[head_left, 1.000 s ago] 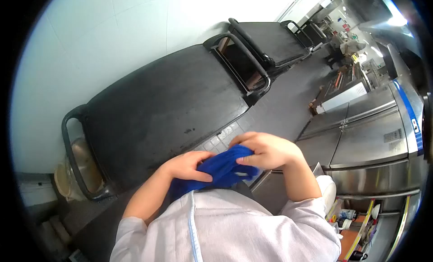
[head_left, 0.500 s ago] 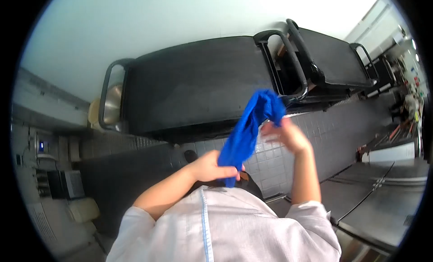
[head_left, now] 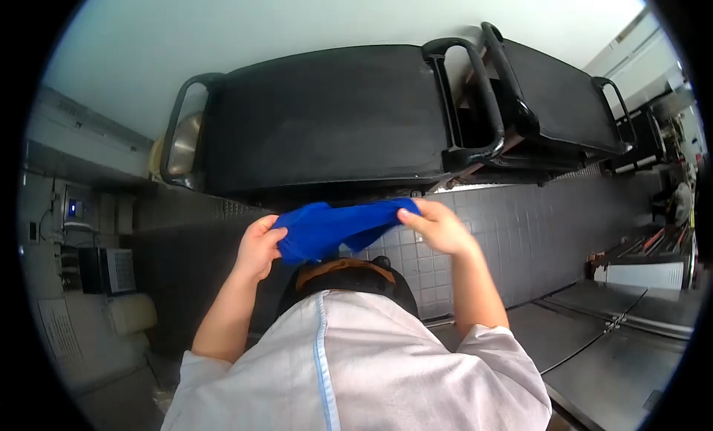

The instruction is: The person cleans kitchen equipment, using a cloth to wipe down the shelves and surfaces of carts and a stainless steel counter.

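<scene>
A blue cloth is stretched sideways in front of my body, held at both ends. My left hand pinches its left end between thumb and fingers. At the other end, my right hand grips the cloth with the thumb on top. The cloth hangs in the air over the floor, short of the near edge of a black utility cart. Its lower edge droops in loose folds.
A second black cart stands to the right, close to the first cart's handle. A round metal bowl shows behind the left handle. Stainless steel counters are at the lower right. Below lies a tiled floor.
My right hand has taken hold of the cloth's free end. My left hand has moved left and up, and the cloth went from hanging slanted to being spread sideways.
</scene>
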`<state>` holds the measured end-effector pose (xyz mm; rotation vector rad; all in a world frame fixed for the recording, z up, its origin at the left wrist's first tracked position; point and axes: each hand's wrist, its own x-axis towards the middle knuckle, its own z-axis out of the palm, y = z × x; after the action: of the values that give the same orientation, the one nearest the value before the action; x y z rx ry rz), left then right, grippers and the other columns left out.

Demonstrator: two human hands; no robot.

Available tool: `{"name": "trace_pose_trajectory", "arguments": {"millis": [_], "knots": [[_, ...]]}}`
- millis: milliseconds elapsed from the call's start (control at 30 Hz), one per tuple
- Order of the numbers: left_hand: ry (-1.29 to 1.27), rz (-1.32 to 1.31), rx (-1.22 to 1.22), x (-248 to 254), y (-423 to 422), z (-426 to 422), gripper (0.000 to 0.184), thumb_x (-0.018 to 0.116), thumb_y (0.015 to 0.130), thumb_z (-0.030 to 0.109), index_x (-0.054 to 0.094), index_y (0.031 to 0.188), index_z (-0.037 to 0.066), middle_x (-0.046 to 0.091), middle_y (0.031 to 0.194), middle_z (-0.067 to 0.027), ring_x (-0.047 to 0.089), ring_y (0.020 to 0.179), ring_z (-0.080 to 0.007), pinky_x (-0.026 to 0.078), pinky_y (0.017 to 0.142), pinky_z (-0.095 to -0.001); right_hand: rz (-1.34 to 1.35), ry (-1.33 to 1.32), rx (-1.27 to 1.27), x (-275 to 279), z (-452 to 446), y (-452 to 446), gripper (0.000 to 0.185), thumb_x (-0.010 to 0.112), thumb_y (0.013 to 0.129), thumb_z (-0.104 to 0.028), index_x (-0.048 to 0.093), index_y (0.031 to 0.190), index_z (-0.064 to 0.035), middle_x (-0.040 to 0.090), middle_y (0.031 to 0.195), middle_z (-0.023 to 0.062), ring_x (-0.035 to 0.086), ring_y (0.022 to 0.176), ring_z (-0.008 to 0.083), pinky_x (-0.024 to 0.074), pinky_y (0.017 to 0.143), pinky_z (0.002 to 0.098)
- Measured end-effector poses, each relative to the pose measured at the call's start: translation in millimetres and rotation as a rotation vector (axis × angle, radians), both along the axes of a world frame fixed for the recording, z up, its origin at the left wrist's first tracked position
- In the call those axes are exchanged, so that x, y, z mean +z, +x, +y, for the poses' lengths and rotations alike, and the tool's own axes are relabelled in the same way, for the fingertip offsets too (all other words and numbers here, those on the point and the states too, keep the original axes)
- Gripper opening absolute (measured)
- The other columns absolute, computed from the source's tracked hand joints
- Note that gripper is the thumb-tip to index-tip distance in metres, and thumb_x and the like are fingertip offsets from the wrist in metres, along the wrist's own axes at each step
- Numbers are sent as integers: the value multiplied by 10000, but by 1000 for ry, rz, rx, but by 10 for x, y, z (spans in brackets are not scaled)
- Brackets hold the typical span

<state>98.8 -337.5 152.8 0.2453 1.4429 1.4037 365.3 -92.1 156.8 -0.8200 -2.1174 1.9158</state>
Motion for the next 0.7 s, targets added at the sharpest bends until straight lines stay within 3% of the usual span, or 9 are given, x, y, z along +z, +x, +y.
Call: {"name": "trace_pose_trajectory", "arguments": {"millis": [33, 100, 167, 233, 300, 367, 433, 567, 700], "knots": [[-2, -1, 16, 3, 49, 16, 246, 524, 946, 17, 621, 1166, -35, 694, 1072, -125, 683, 932, -188, 557, 870, -329, -176, 218, 37, 88, 151, 54, 315, 608, 994, -284, 686, 945, 18, 681, 832, 34, 634, 775, 141, 515, 743, 300], [90, -187, -63, -14, 165, 124, 273, 544, 965, 38, 591, 1222, -41, 669, 1150, -130, 665, 1017, -192, 547, 914, -335, -312, -8, -50, 293, 422, 77, 299, 594, 1002, -284, 663, 918, -5, 655, 807, 32, 633, 757, 139, 512, 718, 298], [223, -224, -186, -42, 301, 324, 323, 568, 985, 83, 560, 1284, -39, 645, 1215, -129, 635, 1110, -205, 516, 975, -354, 56, -127, -260, 224, 582, 89, 243, 574, 1015, -254, 646, 949, -32, 665, 833, 49, 644, 777, 144, 517, 719, 298], [261, 99, -440, 34, 263, 500, 341, 564, 1001, 98, 542, 1316, -30, 634, 1245, -129, 615, 1156, -223, 483, 1021, -376, 432, -207, -363, -105, 754, 15, 333, 608, 990, -240, 601, 1235, -14, 671, 1118, 92, 636, 1039, 192, 500, 936, 362], [336, 208, -425, 208, 56, 495, 354, 629, 964, 156, 592, 1278, -3, 651, 1244, -134, 626, 1156, -245, 481, 1014, -381, 294, 11, -296, -285, 810, -126, 602, 732, 899, -272, 494, 1393, -25, 596, 1281, 112, 555, 1206, 223, 436, 1033, 385], [76, 984, -594, 269, -561, 298, 327, 710, 866, 133, 661, 1171, 25, 684, 1163, -120, 644, 1110, -268, 499, 981, -379, 10, 558, -111, -915, 963, -252, 751, 866, 737, -294, 504, 1340, -31, 602, 1221, 133, 579, 1139, 291, 446, 1007, 404], [-197, 1307, -349, 158, -1360, -56, 317, 756, 777, 145, 697, 1070, 38, 692, 1097, -138, 653, 1067, -307, 518, 941, -396, -482, 1178, -26, -921, 631, -515, 702, 888, 667, -315, 565, 1227, -42, 598, 1097, 151, 588, 1043, 336, 478, 917, 426], [-646, 1874, 96, -416, -3387, -1036, 597, 724, 846, 348, 566, 1313, 11, 555, 1342, -234, 492, 1284, -397, 394, 1071, -453, -414, 1080, -9, -1117, 483, -892, 477, 870, 661, -255, 608, 1003, -49, 571, 989, 155, 577, 947, 373, 487, 808, 457], [-517, 983, 374, -630, -3822, -907, 705, 631, 953, 372, 358, 1504, 27, 423, 1498, -233, 391, 1398, -358, 320, 1134, -418, -321, 887, 323, -1106, -98, -1864, 364, 815, 739, -226, 580, 953, -48, 568, 1043, 165, 585, 971, 370, 508, 818, 463]]}}
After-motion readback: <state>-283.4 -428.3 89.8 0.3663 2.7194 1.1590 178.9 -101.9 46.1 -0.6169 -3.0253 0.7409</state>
